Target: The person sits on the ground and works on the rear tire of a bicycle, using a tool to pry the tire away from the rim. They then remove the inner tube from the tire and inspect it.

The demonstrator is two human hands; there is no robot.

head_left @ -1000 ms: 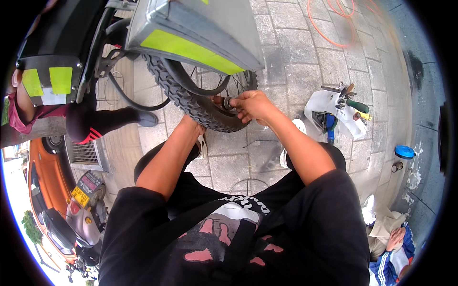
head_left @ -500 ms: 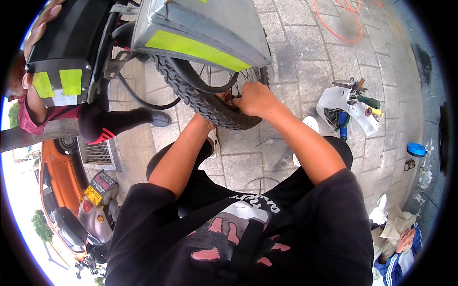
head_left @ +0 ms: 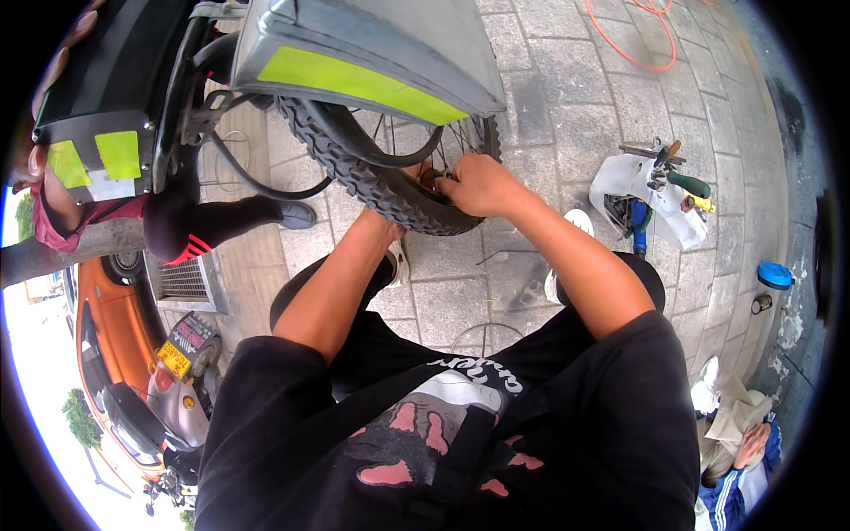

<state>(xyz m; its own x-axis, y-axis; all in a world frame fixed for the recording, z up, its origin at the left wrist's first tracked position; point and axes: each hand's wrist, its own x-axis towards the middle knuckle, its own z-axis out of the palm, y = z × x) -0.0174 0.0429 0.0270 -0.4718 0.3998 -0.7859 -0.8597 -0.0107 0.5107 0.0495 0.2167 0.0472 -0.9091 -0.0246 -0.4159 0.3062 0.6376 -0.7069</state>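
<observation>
A wheel with a black knobbly tyre [head_left: 372, 181] hangs before me, partly covered by a grey metal box [head_left: 372, 53] with a yellow-green strip. My left hand [head_left: 391, 223] reaches under the tyre. Most of it is hidden, but its fingertips show on the inner side, wrapped round the tyre. Opposite them, my right hand [head_left: 482, 186] has its fingers pinched together at the wheel's inner edge; what they grip is too small to make out. Above both hands a thick black rubber tube [head_left: 390, 159] curves across the spokes. Another black hose [head_left: 266, 188] loops down on the left.
Left, another person's hand [head_left: 57, 75] rests on a black box [head_left: 106, 80]. A white bag [head_left: 624, 181] with hand tools lies right, near a blue lid [head_left: 775, 276]. An orange hose [head_left: 651, 64] lies far off. A seated person [head_left: 739, 451] is lower right; a scooter [head_left: 181, 407] stands left.
The black box and grey box have shifted slightly left. The tyre's lower edge sits a little higher. Both my hands stay at the same part of the wheel, fingers shifted only slightly.
</observation>
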